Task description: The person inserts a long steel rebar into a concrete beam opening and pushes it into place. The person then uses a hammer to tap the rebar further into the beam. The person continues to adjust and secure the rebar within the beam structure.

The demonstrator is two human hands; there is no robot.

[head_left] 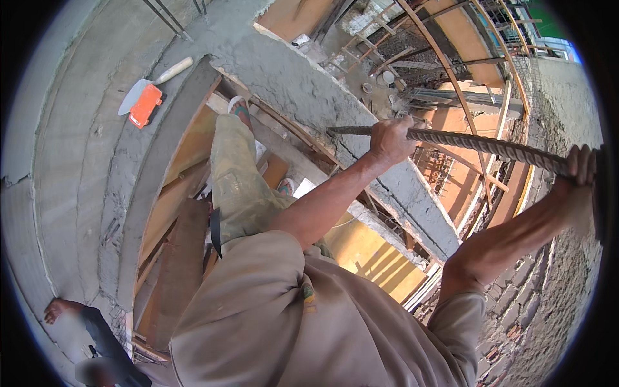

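Observation:
A long ribbed steel bar (pixel 477 140) is held in both my hands, slanting across the right half of the view. My left hand (pixel 392 140) is closed round it near its thin far end. Farther along, at the right rim, my right hand (pixel 581 166) wraps its fingers round the bar; the part beyond it is lost in the dark edge. The bar's tapered tip appears to meet the edge of a grey concrete beam (pixel 303 80), beside timber formwork (pixel 290 126). A crack (pixel 393 193) runs along the beam below my left hand.
A trowel (pixel 174 69) and an orange block-shaped object (pixel 146 106) lie on the concrete ledge at left. My sandalled foot (pixel 239 109) stands near the formwork, above a gap with boards (pixel 177 271). Another person's dark sleeve (pixel 106 338) shows lower left. A rough wall (pixel 548 271) stands right.

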